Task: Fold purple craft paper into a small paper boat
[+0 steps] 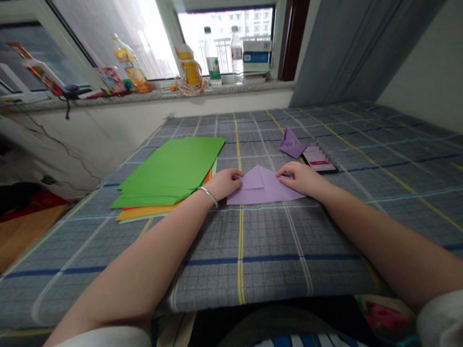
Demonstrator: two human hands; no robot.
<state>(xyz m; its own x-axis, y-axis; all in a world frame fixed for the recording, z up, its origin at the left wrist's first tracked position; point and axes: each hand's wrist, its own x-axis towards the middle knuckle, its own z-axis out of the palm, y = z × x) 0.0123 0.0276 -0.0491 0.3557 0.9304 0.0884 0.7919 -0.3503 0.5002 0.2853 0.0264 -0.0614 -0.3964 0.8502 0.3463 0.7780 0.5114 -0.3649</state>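
Note:
A sheet of purple paper (267,192), partly folded to a peak at the top with a flat strip along the bottom, lies on the checked cloth in front of me. My left hand (224,184) pinches its left slanted side, thumb and fingers closed together. On the opposite slanted side, the fingers of my right hand (298,177) are closed on the paper too. Only the left wrist wears a silver bangle (208,196). Beyond my right hand stands a finished-looking purple folded paper shape (290,143), beside a phone (320,160) whose screen is lit and partly blurred out.
A stack of green paper (173,161) with orange sheets (144,213) under it lies to the left. The checked cloth (253,274) covers the surface. Along the windowsill (249,87) stand bottles, a yellow cup (190,67) and a blue-and-white box (256,57).

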